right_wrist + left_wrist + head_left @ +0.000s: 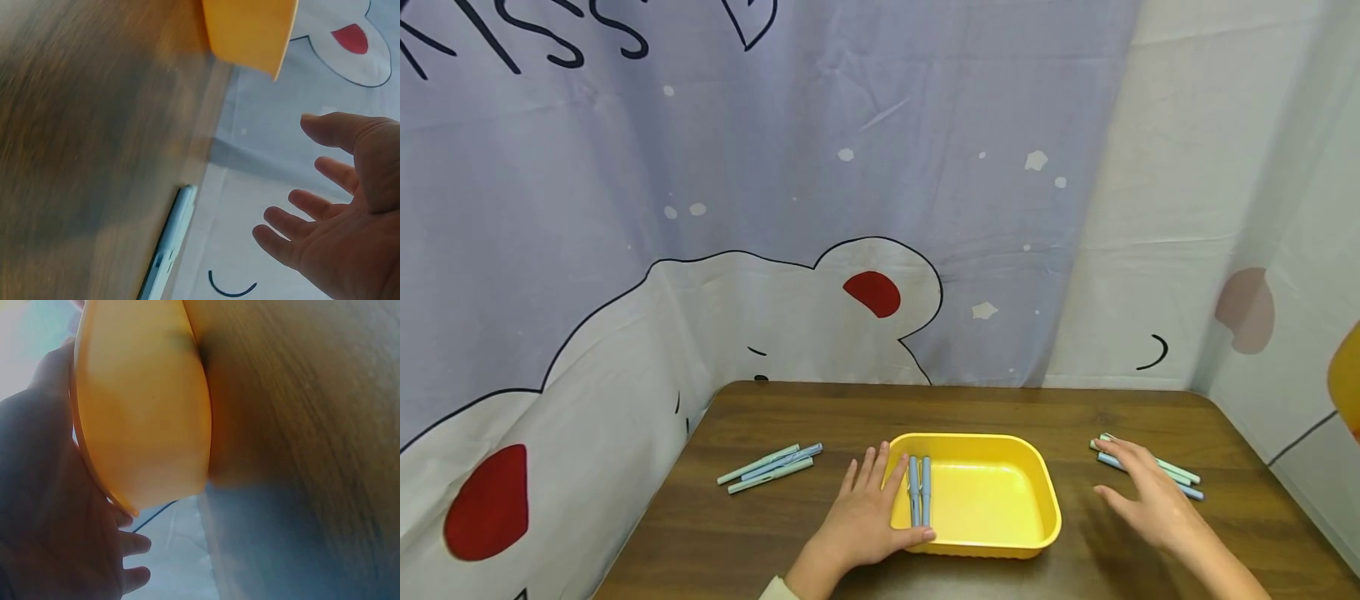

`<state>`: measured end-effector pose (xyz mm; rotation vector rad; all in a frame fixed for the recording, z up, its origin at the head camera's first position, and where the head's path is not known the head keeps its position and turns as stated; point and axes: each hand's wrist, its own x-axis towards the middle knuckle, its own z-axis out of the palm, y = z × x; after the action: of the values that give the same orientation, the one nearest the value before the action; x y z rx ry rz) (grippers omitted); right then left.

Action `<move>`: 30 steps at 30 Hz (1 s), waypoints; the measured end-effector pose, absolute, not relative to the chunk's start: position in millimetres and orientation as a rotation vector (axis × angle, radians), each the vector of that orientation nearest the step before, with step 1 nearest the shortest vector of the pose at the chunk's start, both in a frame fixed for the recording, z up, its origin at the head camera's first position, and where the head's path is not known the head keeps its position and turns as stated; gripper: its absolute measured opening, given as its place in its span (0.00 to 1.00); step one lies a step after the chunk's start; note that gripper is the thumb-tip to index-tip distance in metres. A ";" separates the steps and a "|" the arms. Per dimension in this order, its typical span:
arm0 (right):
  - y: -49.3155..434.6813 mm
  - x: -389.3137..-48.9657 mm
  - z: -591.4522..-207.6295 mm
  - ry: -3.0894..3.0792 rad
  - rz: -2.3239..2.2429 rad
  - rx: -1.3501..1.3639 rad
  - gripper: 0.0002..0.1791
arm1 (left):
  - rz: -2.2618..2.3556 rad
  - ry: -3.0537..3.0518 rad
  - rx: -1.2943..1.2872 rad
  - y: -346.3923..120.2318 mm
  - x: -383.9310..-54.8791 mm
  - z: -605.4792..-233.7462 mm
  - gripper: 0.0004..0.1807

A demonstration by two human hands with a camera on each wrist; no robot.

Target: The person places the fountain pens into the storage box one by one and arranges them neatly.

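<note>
A yellow tray (pixel 985 548) stands on the table, with two blue pens (pixel 926 492) lying side by side along its left inner wall. My left hand (pixel 865 517) rests on the tray's left rim, fingers extended and thumb along the front rim. In the left wrist view, the palm (pixel 50 487) lies against the tray's edge (pixel 144 406). To the right, my right hand (pixel 1157 500) hovers by a small group of light green and blue pens (pixel 1180 477), partly covering them. Its fingers (pixel 312 203) are spread and hold nothing; a pen (pixel 169 244) lies below them.
Left of the tray, two light green pens (pixel 775 475) and a blue one lie bunched on the brown wooden table (pixel 700 542). A printed curtain (pixel 880 167) hangs behind the table's back edge and along its sides.
</note>
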<state>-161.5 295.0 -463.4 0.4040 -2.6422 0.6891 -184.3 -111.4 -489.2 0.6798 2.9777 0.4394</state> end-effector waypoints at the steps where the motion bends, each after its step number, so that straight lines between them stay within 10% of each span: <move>1: 297.0 -161.8 -464.8 -2.641 0.683 0.398 0.34 | 0.439 2.978 0.680 -111.4 -184.2 -489.2 0.60; 30: 347.1 -182.0 -493.7 -2.892 0.636 0.235 0.35 | 0.442 2.958 0.662 -110.9 -183.2 -486.9 0.60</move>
<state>-182.0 347.1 -493.7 0.2346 -2.8918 0.6365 -183.2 -110.9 -486.9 0.6619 2.9584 0.4423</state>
